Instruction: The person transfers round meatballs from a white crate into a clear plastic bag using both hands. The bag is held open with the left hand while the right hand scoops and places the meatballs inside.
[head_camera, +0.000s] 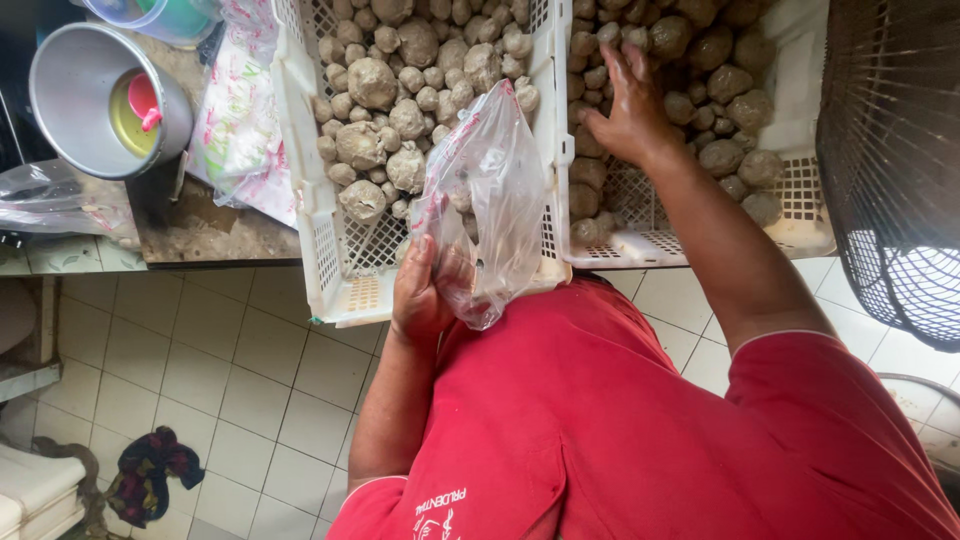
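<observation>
Clear plastic bag (487, 200) in left hand (420, 295), right hand (630, 110) on meatballs (720, 80)

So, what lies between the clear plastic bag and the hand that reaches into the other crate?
In the head view, the white rims of the two crates stand between the plastic bag and the right hand.

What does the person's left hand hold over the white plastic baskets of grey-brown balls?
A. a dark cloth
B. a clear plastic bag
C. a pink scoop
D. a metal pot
B: the left hand grips a clear plastic bag with a few balls inside, while the right hand reaches into the right-hand white plastic basket.
</observation>
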